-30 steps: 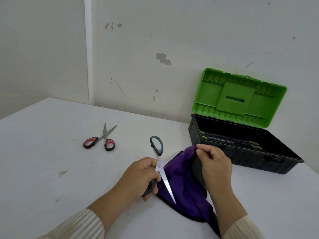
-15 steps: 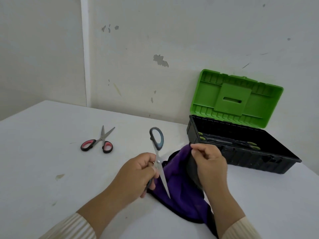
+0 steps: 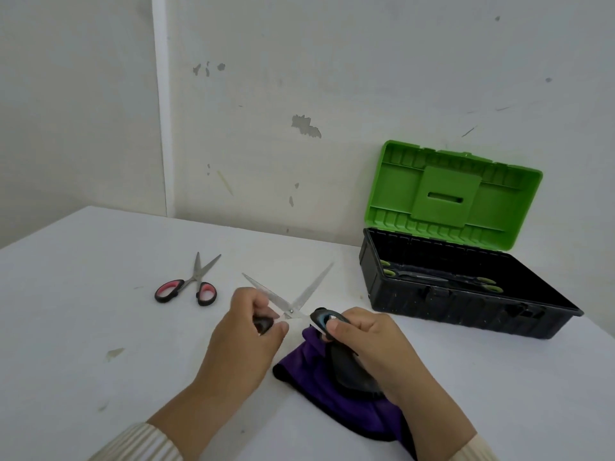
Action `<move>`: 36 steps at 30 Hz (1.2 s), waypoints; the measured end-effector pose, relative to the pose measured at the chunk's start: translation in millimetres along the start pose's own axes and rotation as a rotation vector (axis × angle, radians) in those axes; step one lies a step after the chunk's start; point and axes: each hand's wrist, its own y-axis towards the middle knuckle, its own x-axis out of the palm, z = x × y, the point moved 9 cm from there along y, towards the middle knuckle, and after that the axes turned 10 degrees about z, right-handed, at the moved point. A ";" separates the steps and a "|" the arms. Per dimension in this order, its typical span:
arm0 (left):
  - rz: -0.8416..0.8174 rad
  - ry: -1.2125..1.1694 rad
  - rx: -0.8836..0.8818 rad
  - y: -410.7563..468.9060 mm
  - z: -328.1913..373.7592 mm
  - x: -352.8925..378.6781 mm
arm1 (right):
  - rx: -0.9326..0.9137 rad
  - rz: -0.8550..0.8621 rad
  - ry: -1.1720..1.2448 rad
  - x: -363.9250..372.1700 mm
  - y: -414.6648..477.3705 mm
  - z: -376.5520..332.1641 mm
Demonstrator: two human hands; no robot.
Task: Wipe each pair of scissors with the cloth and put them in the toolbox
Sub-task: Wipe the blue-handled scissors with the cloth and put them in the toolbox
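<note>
White table (image 3: 83, 327) in corner; 2 scuffed pale walls (image 3: 332, 61), paint perhaps chipped.

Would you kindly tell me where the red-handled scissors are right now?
In the head view, the red-handled scissors lie flat on the white table, just left of the left hand, with the open toolbox over on the right side.

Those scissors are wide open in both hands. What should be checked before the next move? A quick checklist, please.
1. Grip on the grey-handled steel scissors: left hand and right hand each hold a handle. Ok.
2. Blades point away from the person. Ok.
3. Purple cloth touching the blades: it lies under the right hand. Not ok.
4. Black toolbox with green lid open. Ok.
5. Red-handled scissors on the white table already wiped: cannot tell.
</note>
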 end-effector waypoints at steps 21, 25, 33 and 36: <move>-0.391 -0.175 -0.395 -22.3 -20.4 35.0 | -0.569 0.180 -0.391 28.5 -8.9 -34.8; -0.382 -0.179 -0.378 -22.4 -18.5 35.2 | -0.646 0.254 -0.457 26.6 -10.4 -43.9; -0.389 -0.164 -0.356 -23.5 -15.2 34.2 | -0.562 0.218 -0.468 26.0 -8.8 -35.8; -0.381 -0.160 -0.367 -23.3 -16.1 32.8 | -0.581 0.273 -0.456 21.9 -6.8 -37.3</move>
